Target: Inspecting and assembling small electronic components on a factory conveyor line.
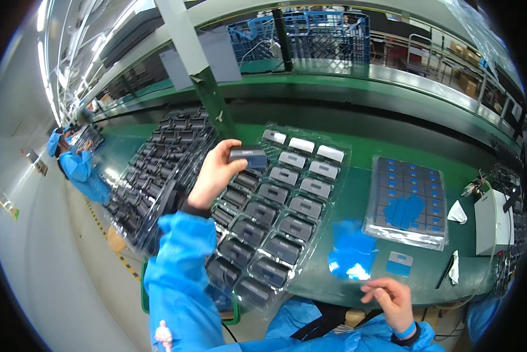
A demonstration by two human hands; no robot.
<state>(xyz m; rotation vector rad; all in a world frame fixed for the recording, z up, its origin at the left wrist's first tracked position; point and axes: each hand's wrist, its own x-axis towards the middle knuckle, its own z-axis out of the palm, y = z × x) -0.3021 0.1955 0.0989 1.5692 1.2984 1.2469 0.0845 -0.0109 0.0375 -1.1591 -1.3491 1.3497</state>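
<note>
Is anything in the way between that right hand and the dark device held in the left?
Nothing visible does: between right hand and device, the filled tray and blue film appear to lie lower, on the green table.

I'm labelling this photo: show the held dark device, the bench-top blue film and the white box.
Held dark device point(248, 157): head view, visible face.
Bench-top blue film point(352, 247): head view, middle.
White box point(487, 226): head view, side.

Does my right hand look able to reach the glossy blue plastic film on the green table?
Probably yes: the right hand appears empty near the glossy blue film, with nothing visible between them.
</note>
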